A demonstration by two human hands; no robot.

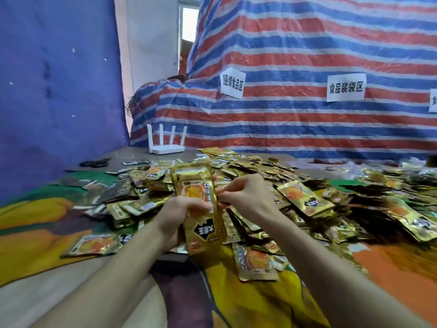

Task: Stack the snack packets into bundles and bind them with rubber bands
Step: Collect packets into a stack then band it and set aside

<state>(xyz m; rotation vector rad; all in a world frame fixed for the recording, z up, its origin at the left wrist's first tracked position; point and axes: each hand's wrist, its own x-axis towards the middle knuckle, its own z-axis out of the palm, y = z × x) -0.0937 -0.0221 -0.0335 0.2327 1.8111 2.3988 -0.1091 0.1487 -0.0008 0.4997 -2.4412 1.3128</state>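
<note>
**Gold packets held on end, not yet bound**

The stack of packets (201, 204) stands upright above the table's near edge. The left hand (179, 216) is wrapped round its lower half and the right hand (246, 195) pinches its right edge, with no rubber band visible. The glossy foil is probably light and slippery, so squeeze across the middle. The loose pile (307, 185) lies just behind. On the striped tarpaulin (307, 43), the right sign (346, 87) reads 食品装袋区 and the creased left sign (233, 85) apparently reads 捆绑食品区.

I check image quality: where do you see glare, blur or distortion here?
Head view: foil glare on the packets; the window is blown out; the wide-angle lens bends the tarp stripes; the right hand, pinching the bundle the left hand grips, looks slightly soft.
</note>
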